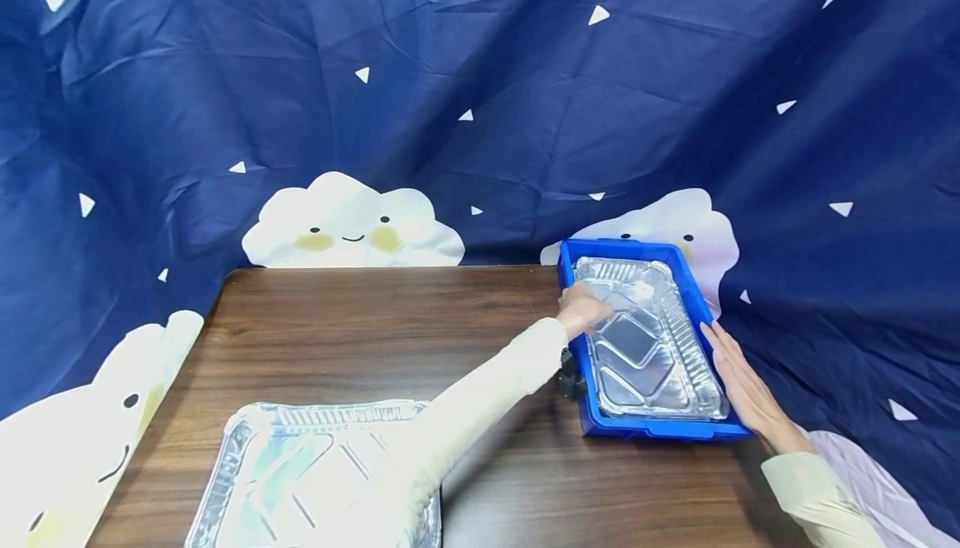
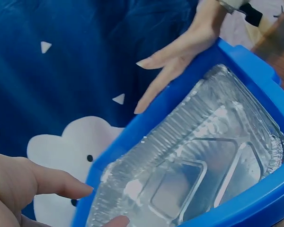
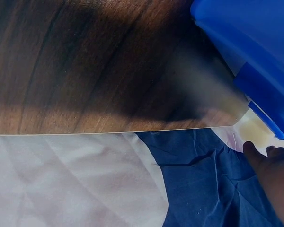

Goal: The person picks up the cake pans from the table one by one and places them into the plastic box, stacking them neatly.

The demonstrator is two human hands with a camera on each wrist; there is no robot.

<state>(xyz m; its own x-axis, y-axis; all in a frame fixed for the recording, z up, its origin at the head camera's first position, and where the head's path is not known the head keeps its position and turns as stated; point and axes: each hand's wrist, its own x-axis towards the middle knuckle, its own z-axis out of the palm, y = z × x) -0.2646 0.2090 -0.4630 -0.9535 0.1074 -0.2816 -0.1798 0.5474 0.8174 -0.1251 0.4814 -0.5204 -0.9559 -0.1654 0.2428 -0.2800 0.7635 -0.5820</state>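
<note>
A blue plastic bin (image 1: 652,429) stands at the table's right side, with a rectangular aluminium foil tray (image 1: 637,340) lying inside it. Reaching over the bin's left rim, my left hand (image 1: 585,311) is above the tray's left part; its thumb and finger are spread apart in the left wrist view, nothing between them. Fingers extended, my right hand (image 1: 746,386) lies along the outside of the bin's right wall. A second foil tray (image 1: 300,465) sits at the front left of the table, partly hidden behind my left sleeve.
The brown wooden table (image 1: 360,331) has its right edge close to the bin. Behind it hangs a dark blue curtain (image 1: 420,148) printed with white clouds and triangles. A small black device (image 1: 570,375) is at my left wrist, beside the bin.
</note>
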